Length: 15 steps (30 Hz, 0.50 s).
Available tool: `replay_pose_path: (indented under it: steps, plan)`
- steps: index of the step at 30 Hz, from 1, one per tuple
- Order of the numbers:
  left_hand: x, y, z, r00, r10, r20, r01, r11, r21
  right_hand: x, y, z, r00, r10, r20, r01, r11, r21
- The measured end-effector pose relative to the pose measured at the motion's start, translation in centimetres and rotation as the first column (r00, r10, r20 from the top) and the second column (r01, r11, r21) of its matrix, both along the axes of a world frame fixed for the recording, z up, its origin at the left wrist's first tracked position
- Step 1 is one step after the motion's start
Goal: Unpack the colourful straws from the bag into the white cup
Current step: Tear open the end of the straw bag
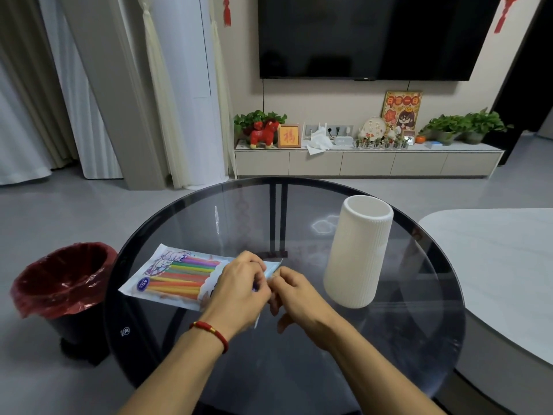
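While the bag of colourful straws [176, 275] lies flat on the round glass table [209, 378], I pinch its right end with both hands. My left hand [239, 290], a red cord bracelet [211, 332] at its wrist, has fingers closed on the plastic edge; my right hand [294, 292] grips the same edge just beside it. Right of the bag, the ribbed white cup [357, 253] stands upright. Left of the bag, beyond the table's rim, sits a red-lined bin [64, 278].
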<state>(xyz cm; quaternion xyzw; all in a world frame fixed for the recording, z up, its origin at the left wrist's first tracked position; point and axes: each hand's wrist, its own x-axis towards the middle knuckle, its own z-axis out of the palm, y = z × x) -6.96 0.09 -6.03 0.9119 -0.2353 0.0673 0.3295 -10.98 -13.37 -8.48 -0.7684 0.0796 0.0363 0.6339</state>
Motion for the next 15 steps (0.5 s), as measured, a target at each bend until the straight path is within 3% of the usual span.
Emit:
replay_pose_path:
  steps: [8,15]
  plan:
    - [-0.6,-0.5,0.4,0.998,0.061,0.022,-0.061,0.998,0.003,-0.2,-0.3,0.5,0.993,0.025,0.114,-0.004,0.983,-0.182]
    - [-1.0,-0.8,0.5,0.998,0.056,0.027,-0.056,0.998,-0.01,-0.5,-0.4,0.3,0.996,-0.04,0.081,0.049,0.992,-0.116]
